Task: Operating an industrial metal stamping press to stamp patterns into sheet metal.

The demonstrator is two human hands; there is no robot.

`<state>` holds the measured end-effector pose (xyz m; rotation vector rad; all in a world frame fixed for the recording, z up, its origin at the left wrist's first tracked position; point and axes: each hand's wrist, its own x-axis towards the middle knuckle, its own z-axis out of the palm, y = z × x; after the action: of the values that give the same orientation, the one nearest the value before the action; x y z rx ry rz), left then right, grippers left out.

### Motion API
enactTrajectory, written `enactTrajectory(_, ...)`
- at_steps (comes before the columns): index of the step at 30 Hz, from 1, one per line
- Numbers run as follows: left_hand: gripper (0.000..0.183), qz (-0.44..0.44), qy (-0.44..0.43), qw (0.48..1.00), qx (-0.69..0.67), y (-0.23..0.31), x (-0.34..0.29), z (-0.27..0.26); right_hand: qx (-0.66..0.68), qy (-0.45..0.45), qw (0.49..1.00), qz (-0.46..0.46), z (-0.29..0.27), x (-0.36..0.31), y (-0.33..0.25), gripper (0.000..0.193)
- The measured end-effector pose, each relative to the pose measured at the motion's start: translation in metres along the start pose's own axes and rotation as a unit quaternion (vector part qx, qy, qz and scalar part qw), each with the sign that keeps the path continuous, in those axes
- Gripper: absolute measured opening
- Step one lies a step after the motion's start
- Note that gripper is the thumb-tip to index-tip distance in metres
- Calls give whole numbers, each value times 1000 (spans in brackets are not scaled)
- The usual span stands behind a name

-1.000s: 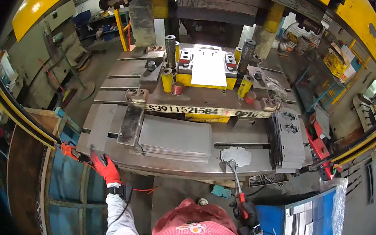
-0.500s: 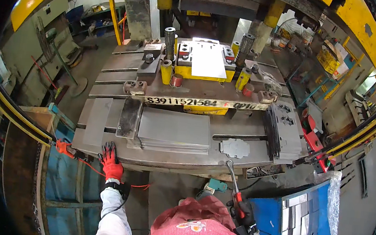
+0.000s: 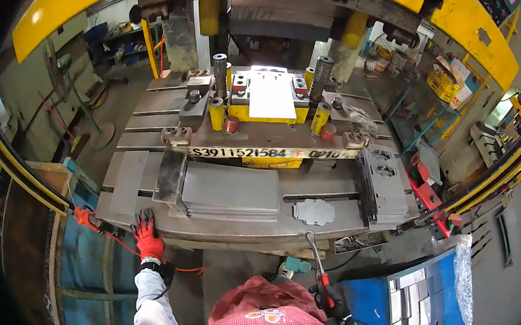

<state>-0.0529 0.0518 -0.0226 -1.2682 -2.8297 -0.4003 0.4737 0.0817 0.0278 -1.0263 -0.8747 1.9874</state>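
Observation:
My left hand (image 3: 148,239), in a red glove with dark fingertips, rests with its fingers stretched out at the front edge of the press table (image 3: 231,232). Near it on the table lies a flat grey strip (image 3: 128,180). My right hand (image 3: 334,299), dark-gloved, is closed around the red handle of a long metal tool (image 3: 316,254). Its rounded, hook-like tip reaches the table's front edge, just below a flat grey cut-out part (image 3: 314,212). A stack of grey sheet blanks (image 3: 232,188) lies between the hands, beside a dark metal block (image 3: 170,178).
A bright sheet (image 3: 273,97) lies on the lower die, between spring-wrapped posts and yellow posts. The upper press part (image 3: 275,18) hangs above. Cut sheets (image 3: 385,185) stand stacked at the table's right. A blue bin (image 3: 448,309) with metal pieces is at lower right.
The view has tilted up slightly, so the table and die sit lower in the picture and more of the upper press shows. Both hands keep about the same places at the table.

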Motion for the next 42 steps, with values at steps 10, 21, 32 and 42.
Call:
enactTrajectory(10, 77, 46, 37, 998, 21, -4, 2, 7, -19, -11, 1000, -15, -3, 2, 9, 52)
enactTrajectory(21, 81, 41, 12, 999, 26, 9, 0, -12, -2, -60, 998, -8, -1, -1, 12, 57)
enactTrajectory(32, 70, 43, 29, 998, 38, -2, 0, 2, -205, -64, 973, -90, 58, 53, -116, 62)
enactTrajectory(42, 64, 8, -41, 997, -62, -30, 9, -1, -213, -143, 951, -170, 117, 311, -287, 43)
